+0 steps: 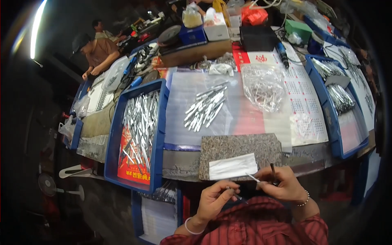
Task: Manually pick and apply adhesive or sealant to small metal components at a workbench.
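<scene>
My left hand [215, 200] is closed in a pinch at the lower middle. A short, slim dark-grey piece [241, 199] sticks out from its fingertips; its kind is unclear. To the right, my right hand [281, 183] pinches a thin silvery rod [252, 177] that points left. A dark slender stick [272, 168] also stands up from the same hand. Both hands are just in front of a speckled stone slab [241, 145], with a folded white cloth or paper [232, 166] lying on its near part. Beyond the slab, a loose pile of silvery metal rods [206, 106] rests on plastic sheeting.
A blue tray [162, 118] full of silvery rods stands at left; another blue tray [335, 141] at right holds bagged metal parts. Behind the pile lie a clear bag of parts [263, 87] and a blue-and-black power tool [282, 55]. A person [98, 53] sits at far left.
</scene>
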